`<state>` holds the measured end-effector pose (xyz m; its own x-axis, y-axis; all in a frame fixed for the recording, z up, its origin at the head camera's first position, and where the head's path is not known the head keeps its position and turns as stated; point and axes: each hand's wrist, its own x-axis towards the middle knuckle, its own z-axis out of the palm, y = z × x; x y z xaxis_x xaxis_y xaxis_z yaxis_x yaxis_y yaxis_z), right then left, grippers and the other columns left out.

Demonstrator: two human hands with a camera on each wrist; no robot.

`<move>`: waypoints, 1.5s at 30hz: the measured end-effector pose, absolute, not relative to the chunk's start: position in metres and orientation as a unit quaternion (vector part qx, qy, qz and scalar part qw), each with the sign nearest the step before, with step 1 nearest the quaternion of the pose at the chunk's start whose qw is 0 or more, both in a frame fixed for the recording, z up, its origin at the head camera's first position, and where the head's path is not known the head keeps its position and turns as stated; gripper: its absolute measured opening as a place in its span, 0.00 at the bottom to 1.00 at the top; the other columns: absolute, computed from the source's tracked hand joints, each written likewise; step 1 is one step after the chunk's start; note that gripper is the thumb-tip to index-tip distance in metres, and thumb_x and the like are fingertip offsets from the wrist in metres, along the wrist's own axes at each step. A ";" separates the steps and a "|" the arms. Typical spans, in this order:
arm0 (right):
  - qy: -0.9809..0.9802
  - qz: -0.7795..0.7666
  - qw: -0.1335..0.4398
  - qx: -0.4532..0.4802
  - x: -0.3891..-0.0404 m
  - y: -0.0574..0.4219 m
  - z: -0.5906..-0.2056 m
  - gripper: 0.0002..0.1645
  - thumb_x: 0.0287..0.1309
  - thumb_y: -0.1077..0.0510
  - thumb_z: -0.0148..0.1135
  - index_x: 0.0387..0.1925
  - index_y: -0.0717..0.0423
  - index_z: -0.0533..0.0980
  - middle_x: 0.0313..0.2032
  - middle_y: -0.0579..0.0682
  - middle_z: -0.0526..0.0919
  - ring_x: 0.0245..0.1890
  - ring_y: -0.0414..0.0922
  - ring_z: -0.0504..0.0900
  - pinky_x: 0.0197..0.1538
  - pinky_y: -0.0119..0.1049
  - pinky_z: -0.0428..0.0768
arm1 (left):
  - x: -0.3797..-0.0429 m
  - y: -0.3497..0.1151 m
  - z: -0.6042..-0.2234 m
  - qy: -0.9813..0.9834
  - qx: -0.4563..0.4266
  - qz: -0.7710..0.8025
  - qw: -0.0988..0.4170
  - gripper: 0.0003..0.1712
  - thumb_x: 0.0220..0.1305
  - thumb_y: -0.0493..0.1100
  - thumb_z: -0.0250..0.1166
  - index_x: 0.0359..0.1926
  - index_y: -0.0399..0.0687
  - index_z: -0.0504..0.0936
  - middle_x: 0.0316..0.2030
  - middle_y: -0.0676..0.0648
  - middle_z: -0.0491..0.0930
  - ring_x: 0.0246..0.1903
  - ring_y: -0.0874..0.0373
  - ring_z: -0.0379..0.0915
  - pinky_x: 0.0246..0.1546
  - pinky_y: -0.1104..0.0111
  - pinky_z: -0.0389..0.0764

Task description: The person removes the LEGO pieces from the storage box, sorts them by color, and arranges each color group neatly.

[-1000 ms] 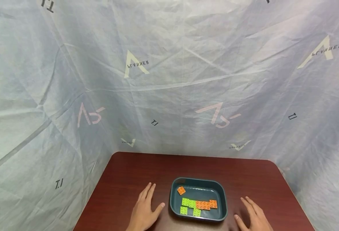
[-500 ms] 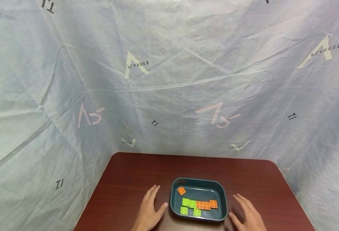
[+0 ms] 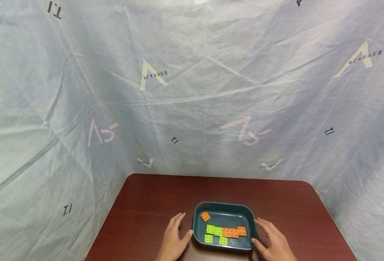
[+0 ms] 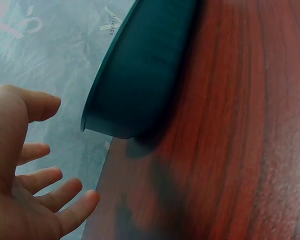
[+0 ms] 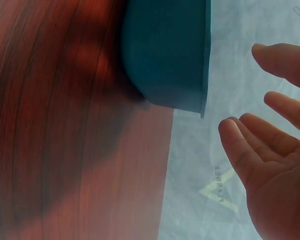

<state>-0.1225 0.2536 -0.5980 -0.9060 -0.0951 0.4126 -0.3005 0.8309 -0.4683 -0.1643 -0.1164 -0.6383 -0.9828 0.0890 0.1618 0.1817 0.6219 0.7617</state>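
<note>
A dark teal tray (image 3: pixel 231 209) with a raised rim sits on the table between both hands. Inside lie several studded toy bricks: a row of green bricks (image 3: pixel 210 229) and orange bricks (image 3: pixel 229 232), plus a lone orange brick (image 3: pixel 205 216) in the far left corner. My left hand (image 3: pixel 175 239) is beside the tray's left wall, thumb nearest the rim and fingers spread. On the other side my right hand (image 3: pixel 272 240) has its fingertips right at the right rim. Both wrist views show relaxed, spread fingers with a gap to the tray wall (image 4: pixel 140 75).
The reddish-brown wooden table (image 3: pixel 159 192) has rounded far corners. A pale grey printed sheet (image 3: pixel 192 90) hangs behind it and along both sides.
Both hands have moved inward toward the tray, the left one to the right and the right one to the left. The tray and bricks stay in place.
</note>
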 end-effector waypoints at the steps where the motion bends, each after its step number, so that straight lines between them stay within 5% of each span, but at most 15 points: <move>1: -0.939 0.268 0.187 0.105 -0.123 0.253 -0.598 0.40 0.37 0.56 0.82 0.57 0.51 0.78 0.54 0.51 0.81 0.49 0.47 0.83 0.40 0.34 0.84 | -0.165 -0.116 -0.639 -0.895 -0.072 -0.438 0.044 0.36 0.63 0.54 0.68 0.70 0.60 0.67 0.69 0.43 0.65 0.64 0.42 0.69 0.48 0.55 0.82; 7: -0.945 0.288 0.121 0.094 -0.131 0.247 -0.600 0.35 0.43 0.54 0.80 0.56 0.49 0.78 0.55 0.49 0.81 0.52 0.48 0.82 0.45 0.38 0.84 | -0.168 -0.115 -0.642 -0.867 -0.045 -0.497 -0.003 0.34 0.63 0.52 0.68 0.69 0.63 0.69 0.68 0.44 0.66 0.63 0.40 0.69 0.45 0.54 0.84; 16: -0.926 0.341 0.069 0.148 -0.146 0.237 -0.609 0.34 0.47 0.55 0.78 0.58 0.50 0.76 0.55 0.48 0.80 0.51 0.51 0.83 0.42 0.35 0.85 | -0.170 -0.107 -0.651 -0.838 -0.049 -0.543 -0.010 0.32 0.61 0.49 0.70 0.66 0.61 0.72 0.64 0.44 0.71 0.57 0.40 0.76 0.41 0.64 0.85; 31: -0.938 0.265 0.069 0.214 -0.166 0.219 -0.615 0.30 0.46 0.54 0.78 0.53 0.54 0.80 0.47 0.49 0.85 0.43 0.46 0.84 0.41 0.38 0.83 | -0.176 -0.100 -0.655 -0.810 -0.022 -0.586 -0.011 0.28 0.59 0.44 0.71 0.62 0.55 0.77 0.60 0.41 0.76 0.53 0.43 0.80 0.42 0.67 0.84; 45: -0.943 0.232 0.056 0.233 -0.180 0.206 -0.620 0.27 0.46 0.55 0.78 0.50 0.56 0.81 0.44 0.48 0.85 0.41 0.44 0.84 0.40 0.40 0.82 | -0.177 -0.088 -0.660 -0.765 -0.004 -0.642 -0.049 0.25 0.60 0.38 0.68 0.60 0.49 0.79 0.55 0.39 0.79 0.49 0.48 0.81 0.30 0.67 0.84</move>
